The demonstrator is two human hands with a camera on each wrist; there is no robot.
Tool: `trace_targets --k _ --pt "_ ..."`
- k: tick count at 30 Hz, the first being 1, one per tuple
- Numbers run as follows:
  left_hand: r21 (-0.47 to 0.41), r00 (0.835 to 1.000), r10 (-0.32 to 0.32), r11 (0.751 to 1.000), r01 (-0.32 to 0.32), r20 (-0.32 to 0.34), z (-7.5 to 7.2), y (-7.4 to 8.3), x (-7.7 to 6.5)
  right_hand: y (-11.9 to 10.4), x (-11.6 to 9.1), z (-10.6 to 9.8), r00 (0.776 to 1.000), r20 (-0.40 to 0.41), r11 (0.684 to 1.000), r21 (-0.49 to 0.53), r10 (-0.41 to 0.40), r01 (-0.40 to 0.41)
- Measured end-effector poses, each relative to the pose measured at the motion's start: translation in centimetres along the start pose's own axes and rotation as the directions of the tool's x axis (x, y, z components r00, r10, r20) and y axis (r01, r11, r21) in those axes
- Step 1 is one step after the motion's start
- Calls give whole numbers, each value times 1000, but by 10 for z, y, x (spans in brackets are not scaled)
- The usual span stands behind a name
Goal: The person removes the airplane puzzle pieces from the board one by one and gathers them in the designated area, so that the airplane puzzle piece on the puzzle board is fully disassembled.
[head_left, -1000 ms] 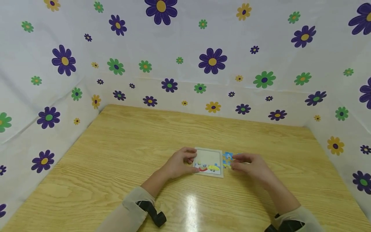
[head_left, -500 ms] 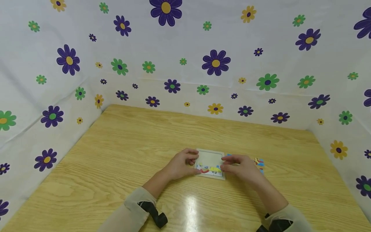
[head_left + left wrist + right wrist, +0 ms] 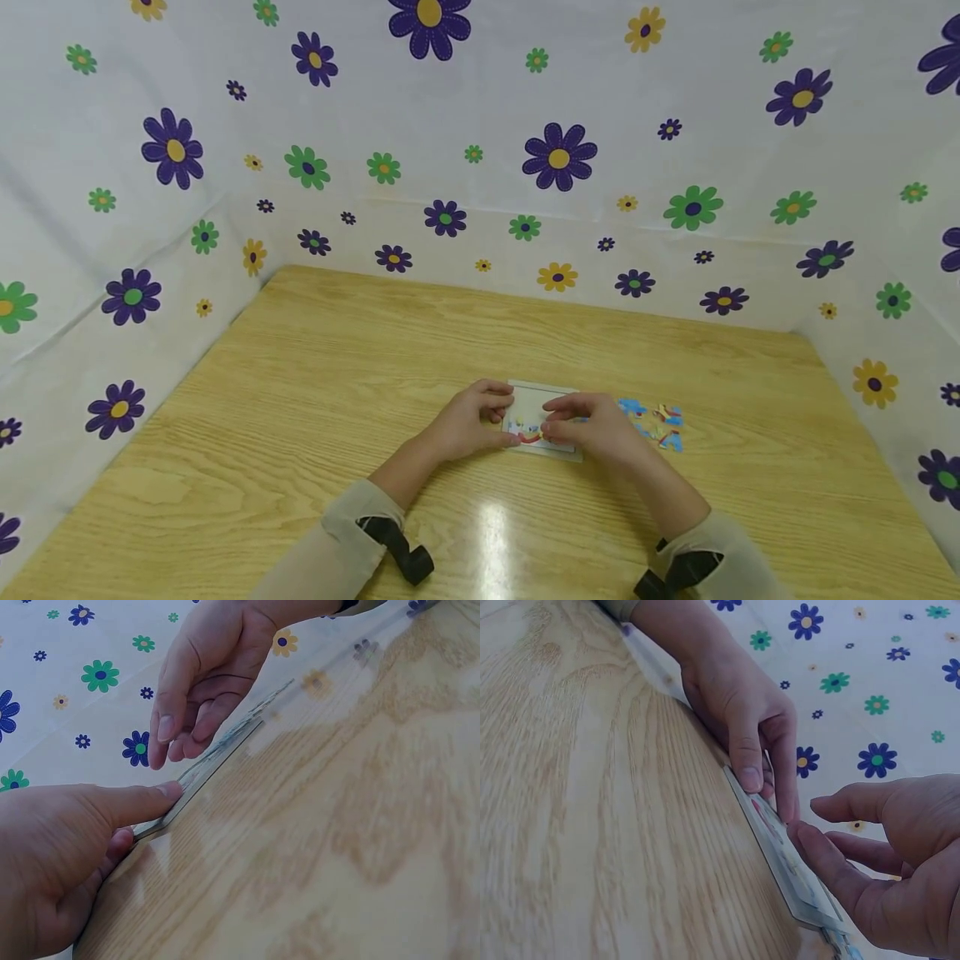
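A square puzzle tray (image 3: 531, 402) with a pale rim lies flat on the table. Along its near side it shows a picture strip with red and yellow. My left hand (image 3: 468, 423) grips the tray's left edge, its thumb on top in the left wrist view. My right hand (image 3: 600, 427) is over the right part of the tray, covering some of it. In the right wrist view its thumb and index finger stand apart, and I see nothing between them. Loose jigsaw pieces (image 3: 669, 439), blue, yellow and red, lie right of the tray, partly hidden behind the right hand.
The wood-grain table (image 3: 360, 333) reaches back to a white cloth (image 3: 480, 100) printed with flowers, which also hangs at both sides. Black straps with camera mounts (image 3: 405, 552) sit on both sleeves.
My right hand has moved left from the loose pieces to over the tray, uncovering several pieces on the right. The left hand keeps its grip on the tray's left edge.
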State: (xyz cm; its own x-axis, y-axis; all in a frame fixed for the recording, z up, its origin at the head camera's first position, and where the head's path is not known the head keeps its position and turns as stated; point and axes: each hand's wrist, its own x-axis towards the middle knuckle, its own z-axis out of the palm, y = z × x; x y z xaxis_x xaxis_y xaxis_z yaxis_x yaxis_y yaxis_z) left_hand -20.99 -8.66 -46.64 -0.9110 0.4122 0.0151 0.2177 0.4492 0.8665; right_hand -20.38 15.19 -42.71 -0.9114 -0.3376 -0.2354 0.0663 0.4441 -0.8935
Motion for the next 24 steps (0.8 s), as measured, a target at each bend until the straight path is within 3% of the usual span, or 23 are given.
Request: trace_targets --k 4,13,24 --pt "24 1000 14 1000 -15 9 -2 0 0 -1 4 6 1000 3 999 -44 -4 5" --pt "38 999 24 999 -25 37 -3 -1 1 -6 9 17 990 140 998 64 -28 20" --pt "33 999 9 999 -10 49 -3 -1 -2 -5 12 26 990 127 998 31 -55 52"
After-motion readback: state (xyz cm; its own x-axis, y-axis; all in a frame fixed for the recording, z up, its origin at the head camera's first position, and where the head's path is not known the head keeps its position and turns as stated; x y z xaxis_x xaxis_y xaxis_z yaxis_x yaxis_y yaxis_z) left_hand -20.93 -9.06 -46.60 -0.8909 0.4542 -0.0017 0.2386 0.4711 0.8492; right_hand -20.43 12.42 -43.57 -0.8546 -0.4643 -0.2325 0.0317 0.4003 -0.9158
